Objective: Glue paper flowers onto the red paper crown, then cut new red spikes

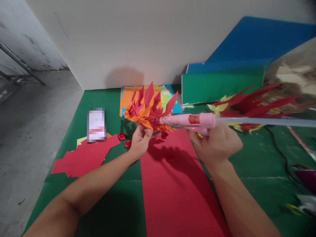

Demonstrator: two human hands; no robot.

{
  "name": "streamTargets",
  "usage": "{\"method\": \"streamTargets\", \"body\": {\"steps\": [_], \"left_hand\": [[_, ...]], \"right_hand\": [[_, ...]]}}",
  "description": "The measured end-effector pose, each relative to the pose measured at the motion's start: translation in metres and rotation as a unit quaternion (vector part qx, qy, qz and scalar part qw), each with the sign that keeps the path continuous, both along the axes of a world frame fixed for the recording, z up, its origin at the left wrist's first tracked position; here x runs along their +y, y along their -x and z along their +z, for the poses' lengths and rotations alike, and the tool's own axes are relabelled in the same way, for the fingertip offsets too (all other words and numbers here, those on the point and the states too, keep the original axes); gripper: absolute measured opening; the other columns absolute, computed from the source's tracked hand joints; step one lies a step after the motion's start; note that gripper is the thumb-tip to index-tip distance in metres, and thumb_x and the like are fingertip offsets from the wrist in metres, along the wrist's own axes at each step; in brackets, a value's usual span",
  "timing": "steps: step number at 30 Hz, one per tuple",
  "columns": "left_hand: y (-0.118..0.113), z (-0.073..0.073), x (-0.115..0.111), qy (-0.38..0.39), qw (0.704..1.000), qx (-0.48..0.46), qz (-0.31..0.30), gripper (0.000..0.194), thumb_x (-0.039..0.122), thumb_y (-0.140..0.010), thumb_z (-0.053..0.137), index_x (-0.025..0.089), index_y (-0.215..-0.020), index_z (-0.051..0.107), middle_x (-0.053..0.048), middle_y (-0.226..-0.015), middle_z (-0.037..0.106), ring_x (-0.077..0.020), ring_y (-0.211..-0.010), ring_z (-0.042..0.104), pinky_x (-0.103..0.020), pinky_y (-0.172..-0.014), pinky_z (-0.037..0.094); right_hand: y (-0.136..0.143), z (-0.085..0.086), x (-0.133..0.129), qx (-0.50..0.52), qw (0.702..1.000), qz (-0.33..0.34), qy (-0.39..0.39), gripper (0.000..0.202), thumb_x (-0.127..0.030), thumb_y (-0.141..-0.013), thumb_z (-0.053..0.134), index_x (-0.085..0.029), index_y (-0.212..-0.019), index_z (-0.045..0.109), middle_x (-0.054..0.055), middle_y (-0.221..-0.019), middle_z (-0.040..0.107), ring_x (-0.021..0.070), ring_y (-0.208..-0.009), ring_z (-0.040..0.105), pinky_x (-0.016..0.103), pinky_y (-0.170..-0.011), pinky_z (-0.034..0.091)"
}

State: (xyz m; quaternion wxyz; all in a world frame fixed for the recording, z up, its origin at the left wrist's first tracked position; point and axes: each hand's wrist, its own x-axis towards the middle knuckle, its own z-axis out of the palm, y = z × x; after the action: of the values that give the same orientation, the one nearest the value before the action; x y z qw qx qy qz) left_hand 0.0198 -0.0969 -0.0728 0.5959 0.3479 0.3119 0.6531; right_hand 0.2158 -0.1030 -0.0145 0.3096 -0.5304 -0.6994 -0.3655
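My left hand (142, 140) is closed on the underside of a folded-paper piece (145, 105), with tall pink-red points and orange petals along its lower edge. In my right hand (219, 141) is a pink glue gun (187, 120), a long clear glue stick (266, 121) running out of its back to the right. The gun's nozzle points left and reaches the right part of the paper piece; whether it touches cannot be made out. Below lies a long red paper sheet (170, 191). Small red paper flowers (121, 136) lie beside my left hand.
Red paper cutouts (86, 158) and a blurred-out phone-like thing (96, 125) lie at left. Coloured paper sheets (125, 95) are stacked behind. Another red-and-yellow paper piece (247, 105) sits at right, near a green box (222, 87) and a black cord (278, 148). The green table (111, 197) ends at left.
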Motion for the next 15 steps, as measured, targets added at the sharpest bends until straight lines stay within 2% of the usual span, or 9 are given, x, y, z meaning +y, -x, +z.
{"method": "streamTargets", "body": {"steps": [4, 8, 12, 15], "left_hand": [[-0.0003, -0.0005, 0.0002, -0.003, 1.0, 0.001, 0.005, 0.038, 0.048, -0.067, 0.077, 0.019, -0.082, 0.058, 0.006, -0.068, 0.059, -0.0109, -0.07, 0.068, -0.029, -0.076, 0.06], [0.0, -0.0018, 0.0004, 0.005, 1.0, -0.003, 0.01, 0.039, 0.05, -0.067, 0.078, 0.02, -0.084, 0.059, 0.004, -0.074, 0.063, -0.0126, -0.072, 0.069, -0.031, -0.076, 0.06], [0.0015, -0.0024, 0.0013, 0.007, 1.0, -0.017, 0.003, 0.041, 0.054, -0.069, 0.074, 0.02, -0.09, 0.065, -0.002, -0.085, 0.07, -0.0183, -0.081, 0.07, -0.037, -0.079, 0.059], [0.0021, -0.005, 0.0027, 0.007, 1.0, 0.005, 0.017, 0.039, 0.055, -0.074, 0.068, 0.018, -0.086, 0.067, -0.005, -0.083, 0.071, -0.0229, -0.09, 0.07, -0.039, -0.082, 0.058]], "right_hand": [[-0.0013, -0.0006, -0.0003, 0.002, 1.0, -0.016, 0.025, 0.032, -0.045, -0.085, 0.052, -0.023, -0.063, 0.05, 0.004, -0.054, 0.047, 0.0172, -0.053, 0.044, 0.031, -0.051, 0.025], [-0.0017, 0.001, -0.0005, -0.003, 1.0, -0.004, 0.023, 0.03, -0.042, -0.086, 0.052, -0.023, -0.063, 0.05, 0.004, -0.054, 0.046, 0.0167, -0.052, 0.041, 0.032, -0.052, 0.024], [-0.0033, 0.0015, -0.0007, 0.022, 0.999, -0.003, 0.047, 0.03, -0.042, -0.087, 0.052, -0.023, -0.063, 0.05, 0.003, -0.054, 0.046, 0.0166, -0.052, 0.039, 0.033, -0.053, 0.023], [-0.0052, -0.0001, -0.0009, 0.025, 0.999, 0.017, 0.029, 0.029, -0.04, -0.086, 0.053, -0.023, -0.063, 0.05, 0.004, -0.055, 0.048, 0.0167, -0.052, 0.04, 0.033, -0.053, 0.023]]}}
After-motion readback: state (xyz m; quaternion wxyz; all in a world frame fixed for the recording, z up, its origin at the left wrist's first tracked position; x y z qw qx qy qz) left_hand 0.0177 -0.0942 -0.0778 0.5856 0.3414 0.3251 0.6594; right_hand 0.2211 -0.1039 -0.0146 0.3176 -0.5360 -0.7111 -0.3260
